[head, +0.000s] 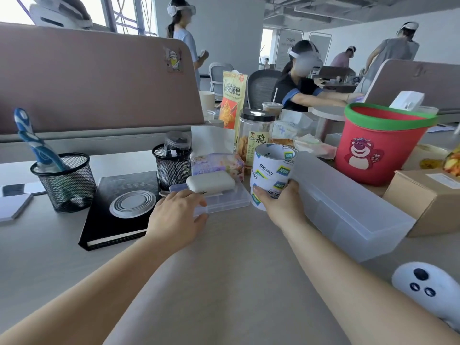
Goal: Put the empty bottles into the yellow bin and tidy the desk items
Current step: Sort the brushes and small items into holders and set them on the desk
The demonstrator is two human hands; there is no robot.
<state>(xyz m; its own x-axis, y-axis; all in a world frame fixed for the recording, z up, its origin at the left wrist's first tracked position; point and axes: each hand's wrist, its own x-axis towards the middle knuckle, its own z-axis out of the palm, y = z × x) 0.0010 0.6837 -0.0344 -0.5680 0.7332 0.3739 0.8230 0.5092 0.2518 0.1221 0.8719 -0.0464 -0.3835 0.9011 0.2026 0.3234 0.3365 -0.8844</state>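
My right hand (281, 202) grips a roll of white printed tape (270, 170) standing on the desk, fingers wrapped round its lower part. My left hand (176, 215) rests on the near left corner of a flat clear plastic case (224, 202), fingers curled over its edge. A small white oval box (211, 181) lies on top of that case. A long frosted plastic box (348, 207) sits just right of the tape roll. No yellow bin and no empty bottle show in the head view.
A black notebook (124, 205) with a round grey disc lies left of my left hand. Two black mesh pen cups (66, 181) (173, 168) stand behind it. A red bin with a green rim (375, 145), a cardboard box (428, 195), snack jars and a white controller (428, 287) crowd the right.
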